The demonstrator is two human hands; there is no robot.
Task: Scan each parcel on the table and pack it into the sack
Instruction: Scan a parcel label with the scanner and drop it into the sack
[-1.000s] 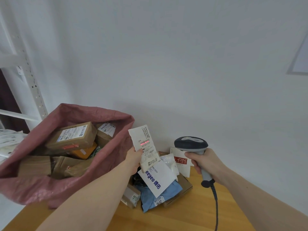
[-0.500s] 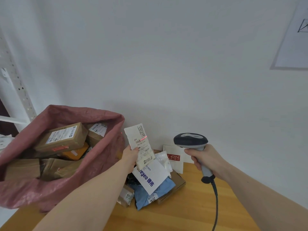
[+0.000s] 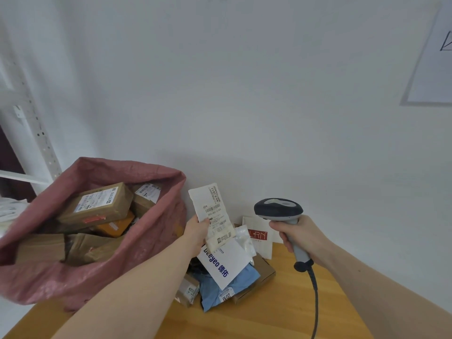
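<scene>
Mostly the white wall (image 3: 244,81) is filling the upper frame, with a pale sheet of paper (image 3: 433,69) hanging at the upper right and a white perforated shelf post (image 3: 36,133) standing at the left edge. Below, a wooden surface (image 3: 281,314) is running across the bottom of the frame. Sitting on it at lower left is the pink sack (image 3: 80,277), its mouth gaping open and brown cardboard boxes (image 3: 97,204) lying inside with labels facing up. Both bare forearms are reaching in from the bottom edge, slanting up toward the centre. Between them, at lower centre, a heap of parcels (image 3: 227,272) is lying on the surface: a white mailer with blue lettering, a blue bag, a brown box and a white packet with red print leaning on the wall. The right hand (image 3: 300,234) is wrapping its fingers around the grip of a grey scanner (image 3: 278,209), whose head is pointing left and whose black cable (image 3: 315,297) is trailing down the frame. The left hand (image 3: 198,232) is pinching a slim white parcel (image 3: 212,211) by its lower left edge, thumb on the labelled face; the parcel is standing nearly upright above the heap, just right of the sack's rim, with its barcodes facing the camera.
</scene>
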